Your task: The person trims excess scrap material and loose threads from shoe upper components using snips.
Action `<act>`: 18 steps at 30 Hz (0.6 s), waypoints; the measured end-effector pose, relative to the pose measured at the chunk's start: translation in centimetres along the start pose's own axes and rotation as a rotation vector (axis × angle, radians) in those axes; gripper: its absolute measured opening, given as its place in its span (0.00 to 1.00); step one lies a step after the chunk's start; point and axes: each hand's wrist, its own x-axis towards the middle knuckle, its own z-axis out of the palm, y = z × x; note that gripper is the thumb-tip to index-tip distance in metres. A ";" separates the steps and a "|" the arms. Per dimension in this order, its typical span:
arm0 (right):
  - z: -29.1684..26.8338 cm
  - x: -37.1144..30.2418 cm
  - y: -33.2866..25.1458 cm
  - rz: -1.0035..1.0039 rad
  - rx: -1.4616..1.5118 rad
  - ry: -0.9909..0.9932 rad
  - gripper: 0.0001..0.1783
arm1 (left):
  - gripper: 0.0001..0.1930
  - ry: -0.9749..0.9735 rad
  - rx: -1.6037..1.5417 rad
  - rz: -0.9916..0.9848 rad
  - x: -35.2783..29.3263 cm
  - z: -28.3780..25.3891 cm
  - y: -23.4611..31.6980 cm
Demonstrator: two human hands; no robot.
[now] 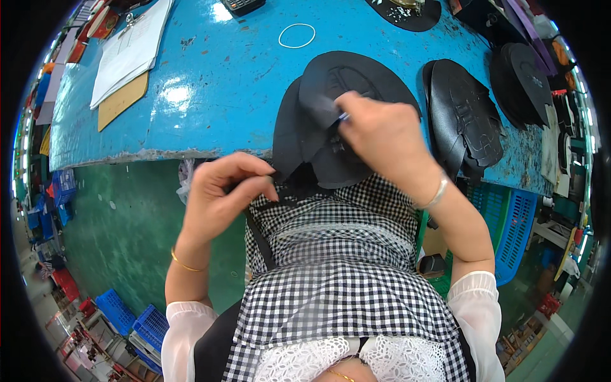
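My left hand (219,194) pinches shut on the near edge of a black cut piece (294,137) hanging off the blue desk (210,95). Just right of it, my right hand (382,137) closes on a small pen-like tool (344,116) (only the tip shows) pressed against the top black piece (347,79). Further right lies another stack of black pieces (461,114).

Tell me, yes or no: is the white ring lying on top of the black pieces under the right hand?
No: the white ring lies apart on the blue table, beyond the black pieces.
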 end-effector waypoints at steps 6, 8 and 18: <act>-8.7 -4.3 6.7 0.761 1.146 0.373 0.15 | 0.03 0.114 0.099 0.014 0.7 -3.7 1.4; -9.2 -7.9 11.2 0.775 1.255 0.473 0.15 | 0.02 0.118 0.119 0.064 1.6 -4.8 1.6; -10.8 -10.9 13.8 0.739 1.014 0.593 0.19 | 0.07 -0.189 0.541 0.210 11.5 -2.7 6.1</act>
